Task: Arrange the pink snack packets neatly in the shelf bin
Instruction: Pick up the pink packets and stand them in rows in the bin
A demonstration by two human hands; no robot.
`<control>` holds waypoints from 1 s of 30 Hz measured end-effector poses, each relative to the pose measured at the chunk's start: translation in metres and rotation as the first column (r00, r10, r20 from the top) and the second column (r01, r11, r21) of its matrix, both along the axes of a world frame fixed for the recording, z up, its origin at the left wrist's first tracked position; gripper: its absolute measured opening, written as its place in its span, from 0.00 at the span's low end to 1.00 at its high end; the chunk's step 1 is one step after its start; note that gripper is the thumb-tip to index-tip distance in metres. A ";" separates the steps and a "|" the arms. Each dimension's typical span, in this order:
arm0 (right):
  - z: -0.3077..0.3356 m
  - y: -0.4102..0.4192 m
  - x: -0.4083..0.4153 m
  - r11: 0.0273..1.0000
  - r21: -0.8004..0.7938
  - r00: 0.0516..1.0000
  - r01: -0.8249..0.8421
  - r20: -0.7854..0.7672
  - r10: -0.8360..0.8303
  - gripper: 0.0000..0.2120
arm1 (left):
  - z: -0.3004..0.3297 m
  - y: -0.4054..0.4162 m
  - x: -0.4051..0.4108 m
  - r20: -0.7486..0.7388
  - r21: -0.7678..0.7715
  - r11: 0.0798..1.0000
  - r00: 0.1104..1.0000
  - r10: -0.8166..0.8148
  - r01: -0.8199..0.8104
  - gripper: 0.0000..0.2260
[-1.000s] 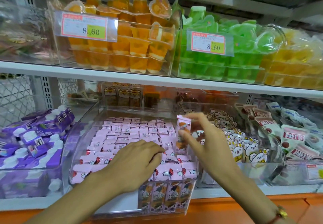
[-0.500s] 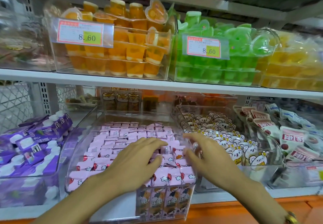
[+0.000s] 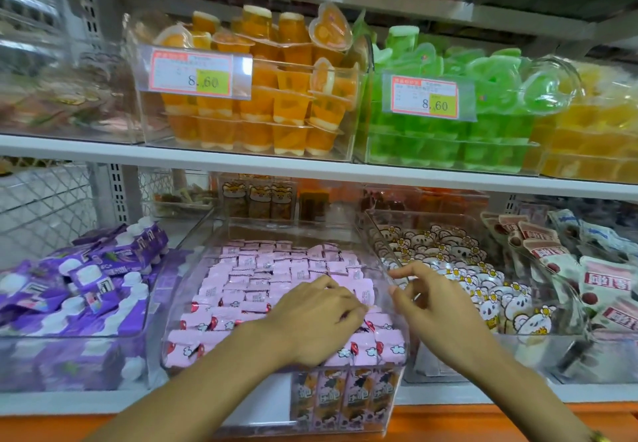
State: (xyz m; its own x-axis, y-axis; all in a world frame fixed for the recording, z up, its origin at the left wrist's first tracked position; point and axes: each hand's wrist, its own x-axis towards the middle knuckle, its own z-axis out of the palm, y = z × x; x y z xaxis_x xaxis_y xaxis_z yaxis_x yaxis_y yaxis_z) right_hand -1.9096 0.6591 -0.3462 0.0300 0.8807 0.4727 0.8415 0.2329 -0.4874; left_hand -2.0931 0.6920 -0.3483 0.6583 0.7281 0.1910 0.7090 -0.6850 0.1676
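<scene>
Pressing our left hand [image 3: 321,317], fingers curled, onto pink packets [image 3: 262,279] in the bin [image 3: 379,258]; right hand [image 3: 431,307] hovers empty, loosely curled, at its three o'clock; packets stand upright.

From my feed: upper shelf carries a clear bin of orange jelly cups [image 3: 262,110] beside a bin of green jelly cups [image 3: 448,124] — each fronted by a price tag reading 8.60, one on the orange [image 3: 193,74], one on the green [image 3: 426,96]. Yellow jelly cups [image 3: 593,137] sit far right, blurred. Lower shelf — purple pouches with white caps [image 3: 83,286] at left, bear-print packets [image 3: 459,276] right of centre, red-and-white sachets [image 3: 559,265] beyond them.
</scene>
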 end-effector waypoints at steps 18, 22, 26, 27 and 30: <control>-0.009 0.037 -0.126 0.878 -0.228 0.858 -0.422 0.211 0.467 0.21 | -0.030 -0.044 -0.153 0.748 -0.338 0.864 0.451 0.487 -0.373 0.11; 0.000 0.044 -0.123 0.820 -0.366 0.833 -0.441 0.172 0.525 0.16 | -0.029 -0.046 -0.154 0.731 -0.367 0.855 0.455 0.508 -0.366 0.08; 0.013 0.052 -0.133 0.890 -0.306 0.903 -0.336 0.164 0.398 0.16 | -0.025 -0.048 -0.151 0.731 -0.357 0.866 0.473 0.492 -0.349 0.08; 0.014 0.055 -0.138 0.927 -0.221 0.908 -0.303 0.230 0.352 0.14 | -0.025 -0.048 -0.150 0.732 -0.361 0.865 0.468 0.494 -0.348 0.07; 0.015 0.063 -0.159 0.924 -0.112 0.900 -0.365 0.213 0.381 0.09 | -0.023 -0.047 -0.150 0.731 -0.390 0.852 0.446 0.517 -0.348 0.05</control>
